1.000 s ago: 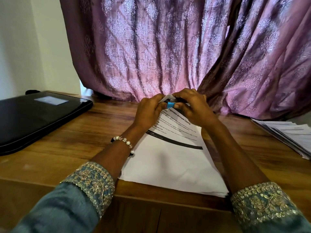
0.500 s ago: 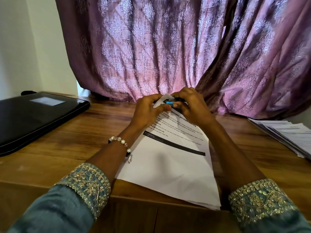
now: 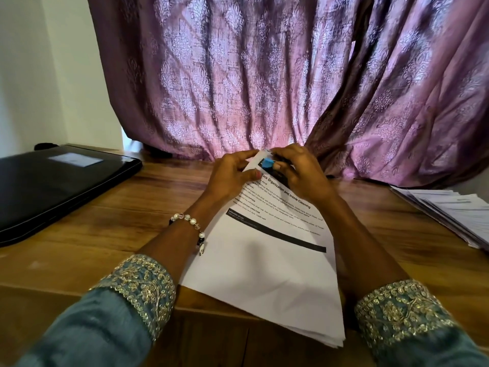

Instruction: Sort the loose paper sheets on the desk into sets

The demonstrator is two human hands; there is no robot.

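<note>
Now the paper set point(image 3: 267, 260) has swung clockwise on the surface point(image 3: 105, 207); left hand point(image 3: 230, 176) pinches its far corner, right hand point(image 3: 301, 173) clamps the blue clip point(image 3: 266, 163) there, nearly binding it.

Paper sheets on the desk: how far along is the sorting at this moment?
Done: one set of sheets lies gathered and squared in front of the person. In hand: the left hand pinches its top corner while the right hand works a small blue and black tool, probably a stapler or clip, onto it. Left: a fanned stack of papers at the right edge of the desk lies untouched.
</note>
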